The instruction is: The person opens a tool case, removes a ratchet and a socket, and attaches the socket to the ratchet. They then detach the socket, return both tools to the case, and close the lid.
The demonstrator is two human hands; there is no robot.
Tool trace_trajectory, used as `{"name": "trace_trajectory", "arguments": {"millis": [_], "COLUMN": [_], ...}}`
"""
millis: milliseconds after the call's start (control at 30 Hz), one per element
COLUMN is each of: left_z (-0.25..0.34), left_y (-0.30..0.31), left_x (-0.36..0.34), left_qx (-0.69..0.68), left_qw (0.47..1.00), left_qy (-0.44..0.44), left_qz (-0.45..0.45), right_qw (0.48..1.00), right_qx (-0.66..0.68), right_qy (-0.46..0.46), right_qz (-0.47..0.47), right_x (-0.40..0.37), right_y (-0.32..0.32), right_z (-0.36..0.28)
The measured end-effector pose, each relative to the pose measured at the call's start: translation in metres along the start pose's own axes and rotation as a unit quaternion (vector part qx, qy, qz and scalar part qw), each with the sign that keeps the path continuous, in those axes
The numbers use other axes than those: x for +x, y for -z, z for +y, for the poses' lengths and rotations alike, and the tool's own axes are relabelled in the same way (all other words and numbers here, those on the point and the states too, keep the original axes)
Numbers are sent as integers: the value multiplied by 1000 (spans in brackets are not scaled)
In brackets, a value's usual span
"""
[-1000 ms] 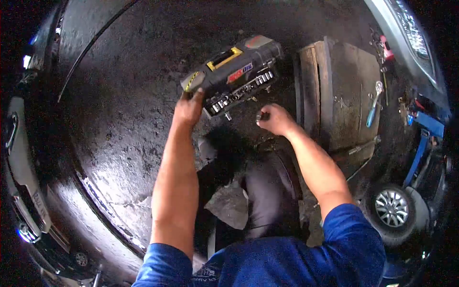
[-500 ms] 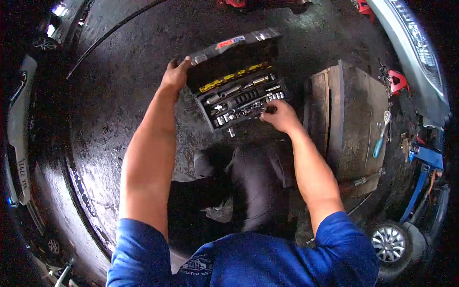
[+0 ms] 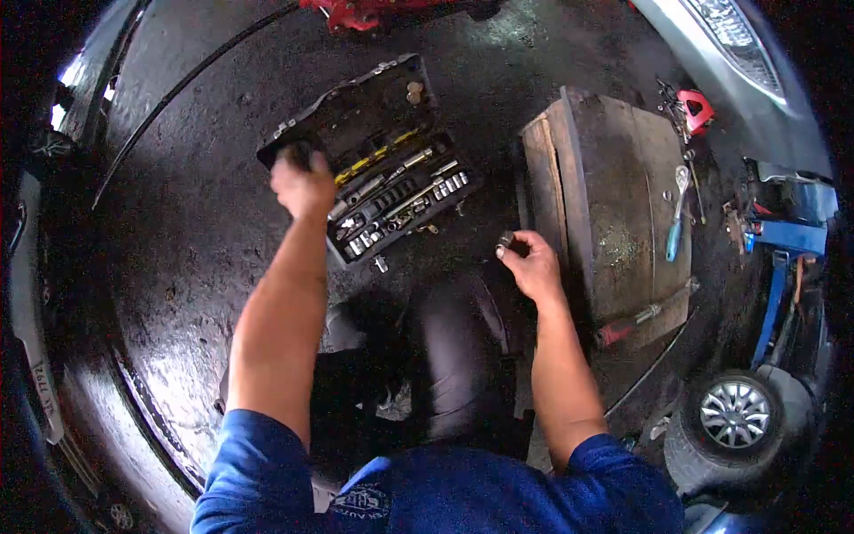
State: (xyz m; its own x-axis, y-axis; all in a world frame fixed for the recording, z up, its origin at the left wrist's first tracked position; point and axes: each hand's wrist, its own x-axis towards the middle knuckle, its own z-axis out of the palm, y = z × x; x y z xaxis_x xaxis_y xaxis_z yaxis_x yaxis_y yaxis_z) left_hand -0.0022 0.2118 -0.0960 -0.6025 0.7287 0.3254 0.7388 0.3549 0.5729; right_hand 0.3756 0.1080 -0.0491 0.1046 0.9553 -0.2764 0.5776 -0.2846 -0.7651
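A black socket set case (image 3: 342, 254) lies on the floor with its lid (image 3: 356, 102) laid back. Chrome sockets (image 3: 452, 185) and ratchet pieces sit in its slots, beside a yellow strip along the hinge. My left hand (image 3: 302, 182), smeared by motion, is over the case's left end where lid and tray meet; its fingers do not show clearly. To the right of the case, my right hand (image 3: 534, 265) pinches a small dark socket (image 3: 506, 240) between thumb and fingers, clear of the tray.
On my right stands a wooden box (image 3: 623, 205) with a blue-handled ratchet (image 3: 678, 214) on top. Beyond it are a red jack stand (image 3: 696, 111), a blue metal frame (image 3: 792, 236) and a wheel (image 3: 734, 414). A silver car (image 3: 712, 40) is at the upper right.
The case lid has gone from half raised to laid back. My left hand has moved off the lid's edge, downward. My right hand has drawn away from the tray with the socket.
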Motion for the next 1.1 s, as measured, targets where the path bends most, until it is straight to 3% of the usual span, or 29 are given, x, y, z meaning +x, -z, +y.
{"name": "trace_trajectory", "arguments": {"millis": [67,133,200,233,400,500,567,600,633,667,700,733,767,800,833,867,933,967,1033,1100], "left_z": [40,51,72,76,76,72,80,83,80,81,87,118,118,111,107,103,81,72,57,42], "left_y": [15,-3,2,-5,-13,-19,-19,-8,-10,-6,3,50,66,68,77,85,91,95,101,113], "left_x": [-30,-48,-51,-51,-62,-57,-39,-29,-16,-3,12,22,46,58,69,78,95,98,101,99], "left_qx": [35,53,16,90,133,87,96,30,16,-15,-42,-30,-43,-25,-37,-49,-26,-40,-16,6], "left_qw": [991,973,889,844,848,854,852,866,878,892,893,905,901,909,906,902,909,914,912,913], "left_qy": [-99,-78,-18,-42,-60,-57,-53,-36,-101,-98,-98,-92,-67,-135,-125,-116,-193,-178,-184,-173], "left_qz": [-81,-212,-457,-527,-510,-509,-511,-498,-467,-442,-436,-414,-427,-394,-403,-412,-369,-363,-367,-370], "right_qw": [1000,999,1000,1000,1000,1000,1000,1000,998,993,999,999,998,995,988,987,974,973,919,907], "right_qx": [0,-3,-7,-9,-17,-7,-22,-15,-58,-100,13,12,-23,-54,-53,-52,-152,-152,-297,-308], "right_qy": [-22,-36,-26,-12,0,-14,-9,-16,19,58,24,27,53,79,126,131,55,60,91,124], "right_qz": [-3,1,14,26,17,-3,-4,-15,-9,-2,-31,-39,-37,-24,-73,-78,-158,-160,-242,-258], "right_x": [-4,-6,-11,-11,-14,-7,-13,-7,1,10,19,34,49,58,53,54,61,66,75,75], "right_y": [5,8,9,11,12,10,13,12,10,6,-1,-6,-15,-20,-15,-15,-21,-24,-31,-40], "right_z": [-7,-6,-5,-6,6,17,-5,0,9,17,21,28,34,35,2,-12,-27,-32,-41,-59]}}
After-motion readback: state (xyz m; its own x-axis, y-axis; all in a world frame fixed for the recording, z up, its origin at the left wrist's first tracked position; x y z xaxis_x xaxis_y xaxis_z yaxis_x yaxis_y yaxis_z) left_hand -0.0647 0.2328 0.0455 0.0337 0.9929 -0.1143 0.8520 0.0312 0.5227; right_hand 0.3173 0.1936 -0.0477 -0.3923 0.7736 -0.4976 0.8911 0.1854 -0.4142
